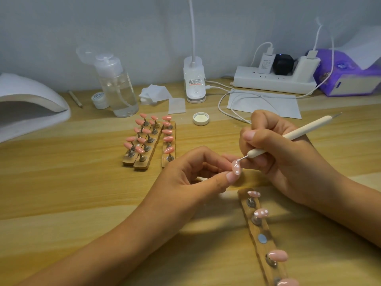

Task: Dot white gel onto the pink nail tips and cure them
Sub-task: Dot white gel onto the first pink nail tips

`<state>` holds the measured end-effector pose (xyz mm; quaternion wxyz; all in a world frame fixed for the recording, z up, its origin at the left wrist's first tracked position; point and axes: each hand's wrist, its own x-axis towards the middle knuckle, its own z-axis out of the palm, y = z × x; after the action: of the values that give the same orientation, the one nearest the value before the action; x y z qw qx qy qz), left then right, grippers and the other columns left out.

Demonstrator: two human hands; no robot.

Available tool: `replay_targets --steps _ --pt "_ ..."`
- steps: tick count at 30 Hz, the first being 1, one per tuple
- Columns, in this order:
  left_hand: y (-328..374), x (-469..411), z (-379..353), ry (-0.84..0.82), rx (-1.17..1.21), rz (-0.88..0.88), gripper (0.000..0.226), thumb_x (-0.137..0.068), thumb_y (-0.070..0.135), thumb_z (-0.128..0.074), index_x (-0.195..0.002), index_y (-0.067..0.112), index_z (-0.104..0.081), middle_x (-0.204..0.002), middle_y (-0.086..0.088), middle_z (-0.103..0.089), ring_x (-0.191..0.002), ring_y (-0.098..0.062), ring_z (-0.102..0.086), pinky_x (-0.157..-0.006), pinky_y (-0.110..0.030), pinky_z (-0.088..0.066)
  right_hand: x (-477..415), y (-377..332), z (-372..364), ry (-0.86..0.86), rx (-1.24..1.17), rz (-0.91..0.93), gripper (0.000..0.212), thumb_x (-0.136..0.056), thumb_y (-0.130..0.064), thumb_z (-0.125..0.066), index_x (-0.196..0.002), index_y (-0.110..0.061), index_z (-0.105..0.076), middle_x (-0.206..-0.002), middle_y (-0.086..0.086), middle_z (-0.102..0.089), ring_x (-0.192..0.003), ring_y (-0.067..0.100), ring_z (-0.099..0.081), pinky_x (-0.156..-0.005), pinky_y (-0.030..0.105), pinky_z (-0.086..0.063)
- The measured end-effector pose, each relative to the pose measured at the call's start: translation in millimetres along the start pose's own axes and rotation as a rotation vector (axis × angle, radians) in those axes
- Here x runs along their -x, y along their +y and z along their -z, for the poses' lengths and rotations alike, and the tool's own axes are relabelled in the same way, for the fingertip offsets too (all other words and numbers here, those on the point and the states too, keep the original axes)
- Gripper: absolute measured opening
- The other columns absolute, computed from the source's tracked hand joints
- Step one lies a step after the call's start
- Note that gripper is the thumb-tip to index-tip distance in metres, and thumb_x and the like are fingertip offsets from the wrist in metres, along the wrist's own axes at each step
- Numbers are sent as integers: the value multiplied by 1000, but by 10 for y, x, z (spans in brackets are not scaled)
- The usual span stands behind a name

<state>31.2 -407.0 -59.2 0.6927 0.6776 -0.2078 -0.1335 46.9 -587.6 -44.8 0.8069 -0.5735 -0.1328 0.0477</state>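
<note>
**Pink nail tip held above the table, pen point on it**

Pink nail tip is centre-right, raised above the table. Left hand pinches it between thumb and fingers. White dots show on its surface. Right hand is clamped on a white dotting pen, fingers curled round the lower shaft. The pen's metal point touches the upper end of the held tip. The pen slants up and to the right.

Just below the hands, a wooden strip lies on the table and runs to the bottom edge. It carries four pink tips on metal stands. The dotted tips, the two nearest the hands, have white dots. The plain-looking tips are the next two, and the last is cut by the frame. One bare metal disc sits between the second and third.

Further back, left of centre, three more strips lie side by side, packed with plain pink tips on stands.

Far left is a white curing lamp. Behind the three strips stand a clear pump bottle, a small white jar just left of it, and white pads. A jar lid lies open side up, right of the strips. Along the wall are a clip lamp base, a power strip with plugs, and a purple tissue pack. A paper sheet lies under the cables.
</note>
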Motion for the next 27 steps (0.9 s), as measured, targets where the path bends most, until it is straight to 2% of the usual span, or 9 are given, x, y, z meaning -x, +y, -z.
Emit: replay_targets --steps 6,9,13,15,19,24,27 --pt "13 -9 -22 -3 25 -12 3 -80 19 -69 -79 16 -68 -95 9 -74 -78 -1 -61 -67 -11 -46 -30 -5 11 16 -71 -23 27 -81 -13 -57 -57 -19 -46 -51 -1 -42 -47 6 -38 -61 27 -57" --pt "10 -12 -28 -10 28 0 6 -80 23 -69 -81 17 -68 -101 8 -74 -81 -2 -61 -69 -13 -47 -24 -1 27 -1 -69 -9 27 -82 -15 -61 -59 -19 -47 -52 -3 -44 -48 6 -40 -61 26 -57" --pt "-16 -7 -12 8 10 11 8 -79 25 -71 -85 20 -71 -91 3 -73 -79 -5 -61 -71 -19 -47 -12 7 45 -29 -44 37 29 -82 -18 -67 -61 -20 -48 -54 -3 -44 -51 6 -43 -73 33 -57" --pt "-18 -7 -7 4 -1 6 9 -80 25 -70 -88 21 -72 -93 3 -73 -81 -5 -62 -72 -19 -48 -6 8 49 -29 -21 50 28 -80 -20 -68 -60 -21 -48 -52 -3 -45 -51 6 -45 -76 34 -57" --pt "-8 -14 -12 -9 -6 -13 9 -81 22 -66 -88 20 -72 -107 11 -71 -88 -4 -64 -76 -21 -51 10 22 42 -49 2 67 26 -81 -20 -63 -59 -22 -49 -51 -2 -46 -50 7 -44 -77 31 -57" --pt "-25 -9 1 1 -36 -9 9 -81 25 -68 -88 26 -73 -94 4 -73 -81 -4 -62 -74 -19 -50 21 20 35 -41 23 88 26 -80 -16 -64 -60 -22 -50 -52 -2 -45 -51 7 -44 -77 32 -57" --pt "-25 -8 -5 2 -32 -13 8 -81 25 -68 -86 28 -74 -101 6 -72 -85 -5 -63 -74 -19 -50 16 26 37 -21 44 65 28 -78 -12 -68 -59 -22 -49 -53 -2 -45 -51 7 -44 -75 36 -58"
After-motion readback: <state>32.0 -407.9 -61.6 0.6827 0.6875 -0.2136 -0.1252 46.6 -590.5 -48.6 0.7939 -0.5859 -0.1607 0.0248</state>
